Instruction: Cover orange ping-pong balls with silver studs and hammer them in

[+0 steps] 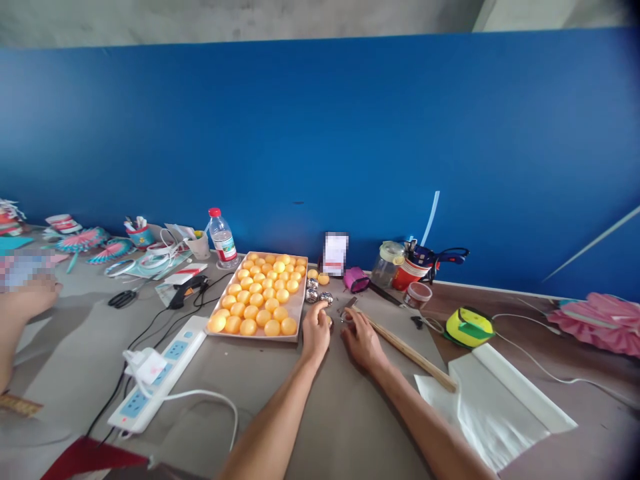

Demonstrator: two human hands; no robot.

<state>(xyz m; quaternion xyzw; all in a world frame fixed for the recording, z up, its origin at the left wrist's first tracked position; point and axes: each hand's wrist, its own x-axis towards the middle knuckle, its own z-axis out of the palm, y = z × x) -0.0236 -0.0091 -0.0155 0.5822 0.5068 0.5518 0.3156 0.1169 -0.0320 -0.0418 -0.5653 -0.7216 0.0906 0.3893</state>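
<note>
My left hand [317,333] rests on the grey desk to the right of a shallow box [303,307] of orange balls [255,299]. Its fingers are loosely bent and apart, with the tips close to a crumpled silver foil ball [326,297]; whether they touch it I cannot tell. More foil balls [311,293] lie just beyond. Beside it, my right hand [364,339] lies palm down with spread, slightly bent fingers. A small metal piece [350,304] is at its fingertips, and a long wooden stick [413,355] runs along its right side.
A phone [335,255] leans near the blue partition [320,133]. Left are a power strip [160,380], cables, scissors [123,299] and a water bottle [223,237]. Right are a glass jar [387,263], a yellow-green tape measure [469,327] and white sheeting [495,407]. Another person's hand [33,297] is at far left.
</note>
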